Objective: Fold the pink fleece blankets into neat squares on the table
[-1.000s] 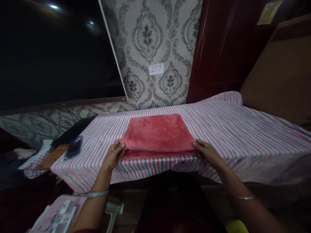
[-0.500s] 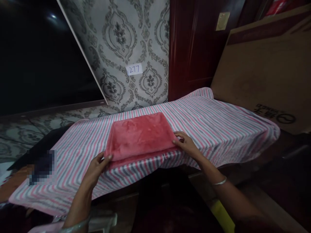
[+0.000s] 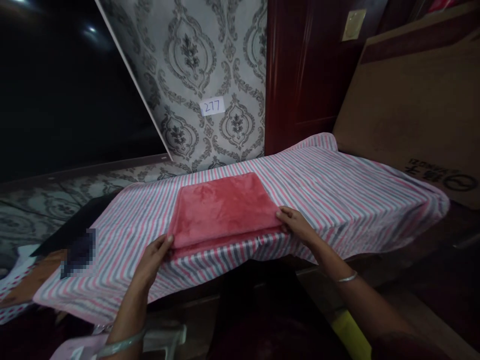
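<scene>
So the left hand (image 3: 153, 254) has thumb on top at the near left corner of a folded red plush cloth (image 3: 223, 210), seemingly pinching it, though some fingertips are hidden. Right hand (image 3: 299, 226) is pinching the near right corner. A lower layer peeks out along the near edge, so I'd call this step squaring up the fold. Next move probably calls for level hands and matching the top layer's corners to the one below before letting go.

The cloth sits flat near the front of a striped cover (image 3: 326, 182). Far left there's a big dark screen (image 3: 67, 95), far right a cardboard box (image 3: 408, 105). Something pixelated (image 3: 79, 255) lies near left, can't tell what.
</scene>
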Available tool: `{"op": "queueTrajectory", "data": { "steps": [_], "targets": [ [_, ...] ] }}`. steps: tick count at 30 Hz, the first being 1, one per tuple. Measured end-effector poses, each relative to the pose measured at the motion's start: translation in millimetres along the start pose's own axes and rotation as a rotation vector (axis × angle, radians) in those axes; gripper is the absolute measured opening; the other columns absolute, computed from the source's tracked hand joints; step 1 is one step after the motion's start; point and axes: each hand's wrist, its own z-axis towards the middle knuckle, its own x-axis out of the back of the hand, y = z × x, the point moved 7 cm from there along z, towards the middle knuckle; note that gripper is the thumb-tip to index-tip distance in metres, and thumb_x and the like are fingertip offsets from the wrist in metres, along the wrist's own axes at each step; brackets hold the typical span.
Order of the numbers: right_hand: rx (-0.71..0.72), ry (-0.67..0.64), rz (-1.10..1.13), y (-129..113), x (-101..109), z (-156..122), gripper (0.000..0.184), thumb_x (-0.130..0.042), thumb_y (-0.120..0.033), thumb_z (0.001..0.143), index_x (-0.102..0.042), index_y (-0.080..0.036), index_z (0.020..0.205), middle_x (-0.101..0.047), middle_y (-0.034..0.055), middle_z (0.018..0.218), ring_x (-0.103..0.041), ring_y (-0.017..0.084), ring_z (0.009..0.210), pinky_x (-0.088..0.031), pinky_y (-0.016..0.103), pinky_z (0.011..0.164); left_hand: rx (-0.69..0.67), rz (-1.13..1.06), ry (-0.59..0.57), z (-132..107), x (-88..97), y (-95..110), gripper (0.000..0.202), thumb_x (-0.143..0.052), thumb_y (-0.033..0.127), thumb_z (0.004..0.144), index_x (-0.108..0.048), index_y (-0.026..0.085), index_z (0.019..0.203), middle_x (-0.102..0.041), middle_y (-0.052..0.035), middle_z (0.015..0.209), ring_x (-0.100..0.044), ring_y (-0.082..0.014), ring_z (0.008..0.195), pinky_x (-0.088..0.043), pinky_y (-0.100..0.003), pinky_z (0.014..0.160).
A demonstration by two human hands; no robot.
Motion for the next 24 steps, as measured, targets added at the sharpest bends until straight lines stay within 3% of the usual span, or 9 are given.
{"op": "queueTrajectory", "data": {
  "steps": [7,10,13,18,21,24],
  "targets": [
    [0.209,0.155,-0.308,-8.5,4.6,3.6,0.045,-0.055,-0.061,0.076,-0.042,-0.022,0.056,-0.034,-0.0035,0.056,-0.037,0.013,0.057,-0.028,0.026,0.055,-0.115,0.153,0.156,3.5,1.6,1.6,0.056,-0.069,0.074,0.056,-0.065,0.02,0.067,-0.062,-0.0021,0.065,-0.054,-0.0207,0.068,-0.041,-0.028,0.059],
    [0.193,0.125,-0.313,-3.9,4.9,2.8,0.047,-0.053,-0.062,0.076,-0.04,-0.022,0.055,-0.033,-0.0037,0.055,-0.036,0.013,0.056,-0.028,0.026,0.054,-0.071,0.132,0.096,5.9,3.5,-3.6,0.057,-0.07,0.075,0.055,-0.065,0.019,0.065,-0.064,-0.0028,0.066,-0.056,-0.0216,0.068,-0.043,-0.029,0.062],
    [0.177,0.108,-0.324,-13.0,5.5,10.2,0.047,-0.052,-0.063,0.078,-0.047,-0.021,0.058,-0.042,-0.0025,0.058,-0.042,0.014,0.059,-0.032,0.026,0.057,0.016,0.115,0.013,18.1,4.8,1.3,0.055,-0.072,0.072,0.055,-0.068,0.019,0.068,-0.068,-0.005,0.069,-0.059,-0.0243,0.071,-0.045,-0.031,0.062],
    [-0.044,0.092,-0.35,-26.8,0.2,58.9,0.05,-0.045,-0.06,0.088,-0.063,-0.018,0.067,-0.064,0.0041,0.07,-0.057,0.019,0.069,-0.04,0.028,0.063,0.082,0.302,0.074,67.3,6.1,30.6,0.042,-0.074,0.06,0.058,-0.064,0.02,0.054,-0.066,-0.0098,0.06,-0.062,-0.0299,0.067,-0.041,-0.033,0.058],
    [-0.067,0.124,-0.474,-27.0,-4.2,89.2,0.032,-0.057,-0.045,0.085,-0.066,-0.018,0.072,-0.069,0.0058,0.074,-0.061,0.019,0.069,-0.04,0.026,0.059,-0.034,0.465,0.146,90.8,-3.4,47.3,0.038,-0.076,0.048,0.059,-0.052,0.023,0.043,-0.057,-0.0083,0.048,-0.06,-0.0309,0.06,-0.034,-0.032,0.055],
    [-0.013,0.191,-0.574,-17.1,-5.0,99.3,0.007,-0.065,-0.025,0.076,-0.065,-0.018,0.075,-0.069,0.005,0.076,-0.061,0.018,0.074,-0.039,0.024,0.062,-0.078,0.62,0.235,91.8,-13.4,40.5,0.028,-0.067,0.035,0.068,-0.047,0.025,0.05,-0.058,-0.0083,0.053,-0.064,-0.0323,0.068,-0.038,-0.033,0.059]
  ]
}}
